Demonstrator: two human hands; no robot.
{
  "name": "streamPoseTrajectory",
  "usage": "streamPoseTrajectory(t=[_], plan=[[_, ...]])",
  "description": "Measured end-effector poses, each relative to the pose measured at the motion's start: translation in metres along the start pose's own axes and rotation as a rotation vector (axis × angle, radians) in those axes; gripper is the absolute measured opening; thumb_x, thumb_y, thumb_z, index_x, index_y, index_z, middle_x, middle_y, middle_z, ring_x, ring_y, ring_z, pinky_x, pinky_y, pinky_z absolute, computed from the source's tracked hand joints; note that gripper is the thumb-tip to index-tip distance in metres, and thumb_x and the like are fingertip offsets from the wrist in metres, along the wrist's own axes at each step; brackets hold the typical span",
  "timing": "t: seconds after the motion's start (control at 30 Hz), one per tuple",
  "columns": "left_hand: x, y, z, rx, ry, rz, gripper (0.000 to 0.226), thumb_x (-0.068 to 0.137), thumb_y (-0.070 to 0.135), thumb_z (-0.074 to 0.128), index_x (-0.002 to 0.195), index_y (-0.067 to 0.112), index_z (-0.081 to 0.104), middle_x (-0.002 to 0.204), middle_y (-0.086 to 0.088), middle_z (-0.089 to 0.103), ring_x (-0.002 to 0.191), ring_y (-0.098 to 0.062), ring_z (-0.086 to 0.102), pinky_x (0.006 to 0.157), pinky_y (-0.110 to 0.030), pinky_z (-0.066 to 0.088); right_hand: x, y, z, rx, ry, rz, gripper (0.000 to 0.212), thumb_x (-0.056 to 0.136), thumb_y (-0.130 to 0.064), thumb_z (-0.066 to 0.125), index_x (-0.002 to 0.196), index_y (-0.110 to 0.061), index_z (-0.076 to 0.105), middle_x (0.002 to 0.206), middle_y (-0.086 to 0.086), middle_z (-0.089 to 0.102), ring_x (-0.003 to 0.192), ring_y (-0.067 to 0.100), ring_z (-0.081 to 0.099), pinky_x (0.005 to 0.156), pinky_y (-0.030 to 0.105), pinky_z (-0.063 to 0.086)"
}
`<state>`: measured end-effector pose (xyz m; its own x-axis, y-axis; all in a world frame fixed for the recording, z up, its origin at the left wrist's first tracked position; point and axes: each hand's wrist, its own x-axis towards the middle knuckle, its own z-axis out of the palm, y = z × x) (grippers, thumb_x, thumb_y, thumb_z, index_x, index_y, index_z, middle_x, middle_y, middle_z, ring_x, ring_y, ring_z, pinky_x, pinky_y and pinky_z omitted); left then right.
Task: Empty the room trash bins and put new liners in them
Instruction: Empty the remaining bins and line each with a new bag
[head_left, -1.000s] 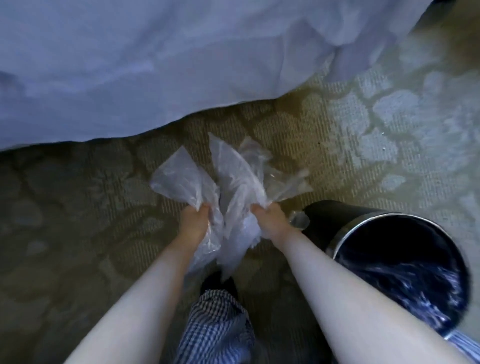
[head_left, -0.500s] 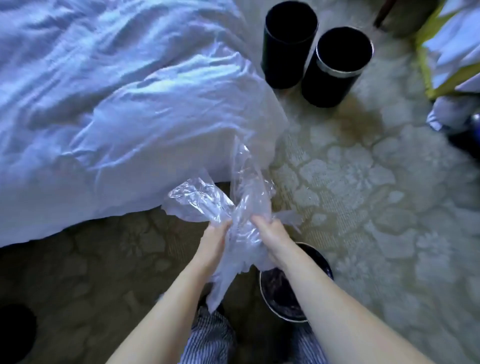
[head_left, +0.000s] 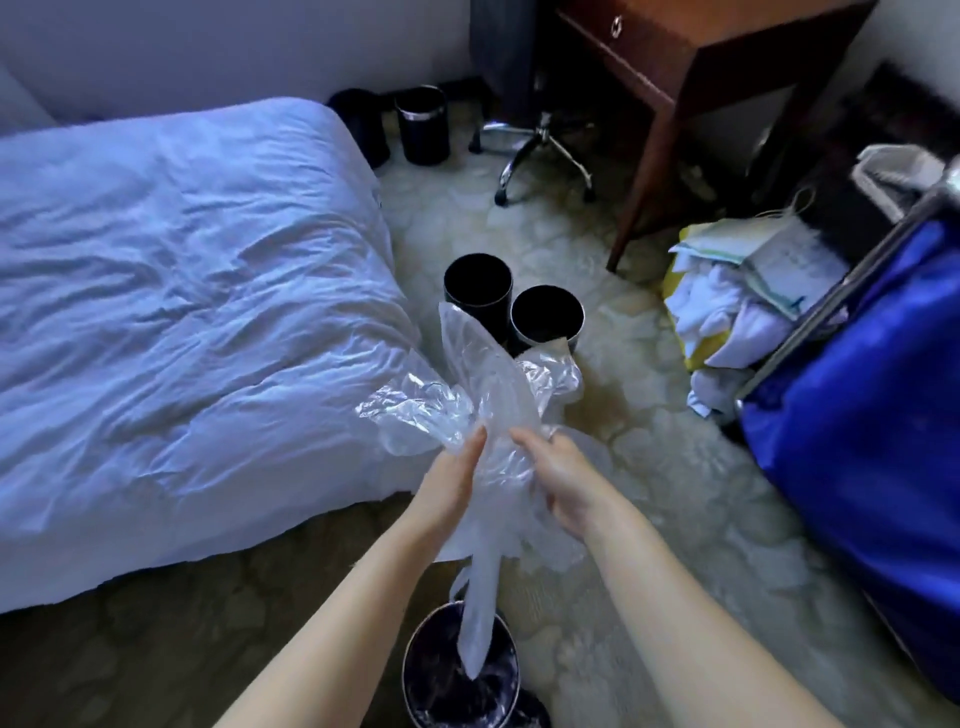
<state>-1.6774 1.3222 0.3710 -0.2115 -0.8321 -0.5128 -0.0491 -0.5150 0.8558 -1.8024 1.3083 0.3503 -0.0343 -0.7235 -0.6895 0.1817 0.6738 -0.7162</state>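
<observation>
No writing, brand, number or sign can be read anywhere. The papers (head_left: 774, 260) on the pile beside the blue bag (head_left: 857, 415), at the right side of the floor, carry faint printed lines, but these are too blurred to make out. The clear liner (head_left: 483, 374) and the black bins (head_left: 475, 278) show no legible marks.

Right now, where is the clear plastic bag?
In the head view the clear plastic bag is at centre, held between the left hand and the right hand; its tail hangs over the bin below.
</observation>
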Motion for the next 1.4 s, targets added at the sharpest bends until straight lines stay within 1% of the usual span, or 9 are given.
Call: streamPoseTrajectory(t=[0.1,0.27,0.47,0.67,0.8,0.97,1.07,1.23,1.4], plan=[[-0.005,0.046,0.038,-0.016,0.064,0.103,0.03,0.101,0.042,0.027,0.107,0.037,0.055,0.116,0.01,0.059,0.118,-0.01,0.053,0.102,-0.03,0.041,-0.025,-0.049,-0.025,0.008,-0.009,-0.089,0.031,0.093,-0.02,0.058,0.118,-0.003,0.053,0.112,0.021,0.065,0.097,0.032,0.066,0.08,0.042,0.053],[0.003,0.113,0.071,0.015,0.004,0.242,0.025,0.103,0.036,0.024,0.12,0.036,0.042,0.114,0.02,0.051,0.119,-0.002,0.044,0.098,-0.019,0.032,-0.054,-0.115,-0.048,0.033,-0.067,-0.206,0.021,0.096,-0.019,0.053,0.109,-0.006,0.063,0.111,0.022,0.067,0.1,0.034,0.065,0.092,0.049,0.049],[0.057,0.184,0.065,0.093,-0.076,0.302,0.06,0.094,0.058,0.031,0.139,0.02,0.046,0.138,0.002,0.051,0.13,-0.014,0.045,0.113,-0.042,0.031,-0.04,-0.199,-0.041,0.03,-0.078,-0.315,0.02,0.097,-0.018,0.051,0.105,-0.006,0.065,0.097,0.016,0.069,0.078,0.022,0.067,0.064,0.028,0.054],[0.139,0.27,0.024,0.213,-0.284,0.356,0.055,0.078,0.072,0.049,0.119,0.036,0.054,0.117,0.018,0.06,0.116,0.0,0.054,0.1,-0.021,0.04,0.012,-0.294,-0.004,0.11,-0.025,-0.338,0.035,0.101,-0.028,0.041,0.117,-0.005,0.061,0.11,0.014,0.069,0.096,0.022,0.068,0.086,0.033,0.054],[0.187,0.322,-0.001,0.325,-0.361,0.391,0.019,0.088,0.047,0.059,0.097,0.031,0.063,0.084,0.016,0.071,0.079,0.005,0.066,0.067,-0.008,0.048,0.052,-0.345,0.016,0.179,-0.056,-0.306,0.043,0.103,-0.033,0.032,0.119,-0.007,0.062,0.113,0.013,0.069,0.103,0.022,0.067,0.091,0.034,0.053],[0.238,0.356,-0.025,0.347,-0.28,0.329,0.005,0.091,0.029,0.06,0.092,0.026,0.064,0.082,0.006,0.07,0.073,-0.003,0.067,0.067,-0.02,0.054,0.099,-0.393,0.028,0.178,-0.117,-0.289,0.044,0.101,-0.037,0.04,0.127,-0.004,0.056,0.12,0.015,0.066,0.114,0.026,0.062,0.104,0.042,0.044],[0.273,0.371,-0.034,0.397,-0.195,0.249,0.032,0.081,0.044,0.066,0.08,0.013,0.064,0.07,-0.001,0.061,0.061,-0.008,0.058,0.06,-0.025,0.046,0.129,-0.417,0.028,0.179,-0.055,-0.26,0.068,0.084,-0.036,0.064,0.137,-0.001,0.041,0.119,0.019,0.064,0.107,0.029,0.065,0.098,0.047,0.049],[0.334,0.398,-0.033,0.356,-0.165,0.212,0.022,0.077,0.034,0.07,0.072,0.012,0.069,0.067,-0.008,0.062,0.064,-0.019,0.059,0.063,-0.029,0.046,0.18,-0.45,0.003,0.145,-0.01,-0.336,0.016,0.094,-0.012,0.056,0.107,-0.005,0.063,0.096,0.01,0.073,0.088,0.022,0.07,0.085,0.036,0.056],[0.402,0.422,-0.012,0.22,-0.066,0.154,0.027,0.081,0.041,0.069,0.09,0.015,0.071,0.082,-0.007,0.073,0.075,-0.018,0.07,0.074,-0.036,0.052,0.245,-0.509,-0.026,0.059,-0.035,-0.359,0.007,0.091,-0.006,0.059,0.096,-0.011,0.062,0.092,0.009,0.071,0.084,0.021,0.068,0.082,0.034,0.055]])
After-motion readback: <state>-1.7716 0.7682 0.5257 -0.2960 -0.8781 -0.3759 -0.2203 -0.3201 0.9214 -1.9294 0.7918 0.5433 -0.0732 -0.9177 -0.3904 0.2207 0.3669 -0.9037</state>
